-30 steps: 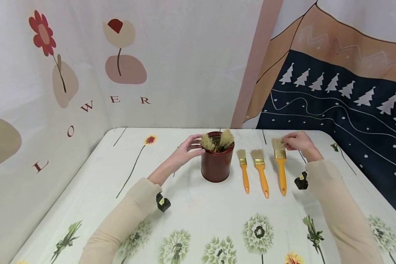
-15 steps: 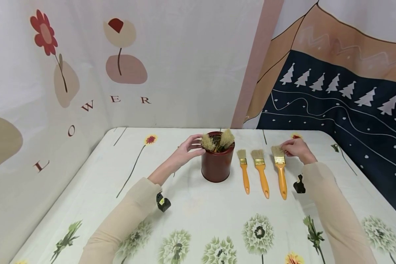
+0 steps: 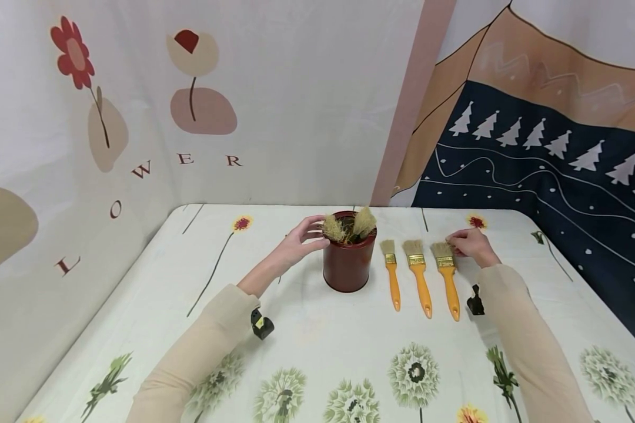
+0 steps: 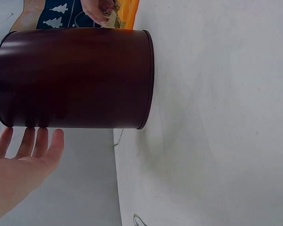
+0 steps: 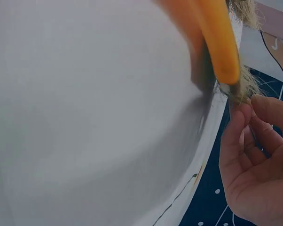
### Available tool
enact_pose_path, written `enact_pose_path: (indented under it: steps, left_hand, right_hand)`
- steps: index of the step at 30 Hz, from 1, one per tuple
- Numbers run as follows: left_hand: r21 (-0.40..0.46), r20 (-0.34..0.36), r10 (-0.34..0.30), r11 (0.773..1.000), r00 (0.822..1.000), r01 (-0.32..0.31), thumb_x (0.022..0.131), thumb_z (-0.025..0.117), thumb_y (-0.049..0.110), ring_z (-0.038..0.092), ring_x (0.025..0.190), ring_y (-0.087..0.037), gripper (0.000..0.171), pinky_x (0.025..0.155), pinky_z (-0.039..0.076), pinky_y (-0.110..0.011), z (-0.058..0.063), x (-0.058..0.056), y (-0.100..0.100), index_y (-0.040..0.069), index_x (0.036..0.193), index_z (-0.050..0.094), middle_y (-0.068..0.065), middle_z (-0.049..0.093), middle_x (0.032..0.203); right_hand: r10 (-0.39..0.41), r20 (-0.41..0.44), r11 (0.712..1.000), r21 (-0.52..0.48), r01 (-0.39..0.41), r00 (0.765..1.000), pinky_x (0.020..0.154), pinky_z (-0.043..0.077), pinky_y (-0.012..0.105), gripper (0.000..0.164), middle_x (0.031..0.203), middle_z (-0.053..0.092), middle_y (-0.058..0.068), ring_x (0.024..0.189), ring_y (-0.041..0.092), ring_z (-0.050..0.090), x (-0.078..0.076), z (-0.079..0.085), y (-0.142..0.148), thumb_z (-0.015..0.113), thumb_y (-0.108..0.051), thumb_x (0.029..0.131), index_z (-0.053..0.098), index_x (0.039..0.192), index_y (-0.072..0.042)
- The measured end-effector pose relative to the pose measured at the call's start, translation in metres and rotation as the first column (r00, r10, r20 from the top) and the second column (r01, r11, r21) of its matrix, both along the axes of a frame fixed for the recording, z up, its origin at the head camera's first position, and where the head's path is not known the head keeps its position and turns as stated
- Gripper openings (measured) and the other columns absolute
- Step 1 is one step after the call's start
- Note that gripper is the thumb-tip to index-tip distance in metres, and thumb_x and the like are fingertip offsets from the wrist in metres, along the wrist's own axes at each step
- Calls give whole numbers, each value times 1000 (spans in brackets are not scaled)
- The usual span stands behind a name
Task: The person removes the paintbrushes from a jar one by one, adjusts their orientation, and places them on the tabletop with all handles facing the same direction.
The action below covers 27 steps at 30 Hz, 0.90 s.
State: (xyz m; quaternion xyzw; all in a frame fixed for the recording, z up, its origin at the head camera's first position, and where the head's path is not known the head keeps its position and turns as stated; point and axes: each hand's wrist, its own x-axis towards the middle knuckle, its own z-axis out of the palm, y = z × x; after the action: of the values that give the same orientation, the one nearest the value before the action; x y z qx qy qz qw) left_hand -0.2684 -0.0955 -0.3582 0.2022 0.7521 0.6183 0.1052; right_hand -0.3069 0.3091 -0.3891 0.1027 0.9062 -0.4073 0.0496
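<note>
A dark red can (image 3: 347, 267) stands upright on the cloth, with two straw-coloured bushy tufts (image 3: 364, 222) showing at its mouth. My left hand (image 3: 298, 238) is at its left side, fingers stretched out; in the left wrist view several fingertips touch the wall of the can (image 4: 75, 77). On the right, my right hand (image 3: 472, 244) pinches the bristle end of the rightmost paintbrush (image 3: 450, 288), which has an orange handle. In the right wrist view thumb and finger (image 5: 273, 110) meet at the bristles. That brush's handle slants toward the person.
Between the can and the held brush lie a narrow paintbrush (image 3: 393, 282) and a wider paintbrush (image 3: 420, 282), roughly parallel. A flower-print cloth (image 3: 307, 329) covers the table. Printed curtains (image 3: 296, 106) rise behind it and at both sides.
My right hand has moved left and slightly nearer, shifting the rightmost paintbrush's bristle end toward the middle brush. The left hand and the can have stayed put.
</note>
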Motion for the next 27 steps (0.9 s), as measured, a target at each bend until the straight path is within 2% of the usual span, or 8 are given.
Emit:
enact_pose_path:
  steps: [3, 8, 10, 14, 19, 27]
  left_hand:
    - [-2, 3, -3, 1000, 1000, 3, 84, 62, 24, 38, 116, -18, 54, 92, 35, -37, 0, 0, 0, 23, 131, 36, -4, 39, 128]
    - [8, -1, -11, 1000, 1000, 11, 84, 61, 22, 37, 117, -20, 53, 92, 35, -36, 0, 0, 0, 21, 131, 36, -5, 39, 127]
    - [14, 1, -19, 1000, 1000, 19, 85, 61, 20, 36, 118, -23, 54, 93, 35, -37, 2, 1, 0, 18, 132, 35, -8, 39, 128]
    - [25, 26, -34, 999, 999, 34, 86, 59, 16, 33, 119, -27, 54, 94, 32, -40, 14, 9, 1, 13, 133, 33, -13, 36, 130]
    - [19, 31, -45, 999, 999, 44, 87, 57, 13, 31, 120, -28, 55, 95, 31, -41, 24, 18, 2, 9, 134, 30, -16, 33, 132]
    - [14, 26, -46, 999, 999, 46, 87, 57, 13, 32, 120, -28, 55, 95, 32, -40, 25, 19, 2, 9, 135, 30, -16, 33, 132]
  right_hand:
    - [-10, -22, 999, 32, 10, 1000, 52, 45, 19, 30, 97, 53, 17, 72, 20, 51, -9, -12, 10, 44, -14, 91, 54, 110, 7]
    - [-12, -152, 993, 117, 30, 988, 55, 48, 25, 29, 96, 55, 13, 69, 22, 53, -45, -50, 40, 47, -26, 91, 59, 105, -5]
    - [-1, -205, 991, 130, 28, 979, 58, 49, 28, 30, 95, 56, 10, 68, 21, 53, -57, -59, 46, 48, -32, 91, 61, 104, -9]
    - [43, -289, 996, 90, -18, 956, 58, 49, 28, 36, 93, 57, 5, 67, 20, 54, -67, -63, 43, 49, -44, 87, 62, 104, -14]
    - [74, -314, 997, 12, -74, 947, 62, 50, 29, 50, 92, 57, 0, 69, 20, 53, -71, -60, 27, 50, -61, 75, 61, 103, -21]
    - [116, -362, 982, -101, -162, 925, 62, 51, 27, 43, 92, 58, 2, 71, 23, 56, -66, -54, -5, 56, -57, 75, 62, 104, -25]
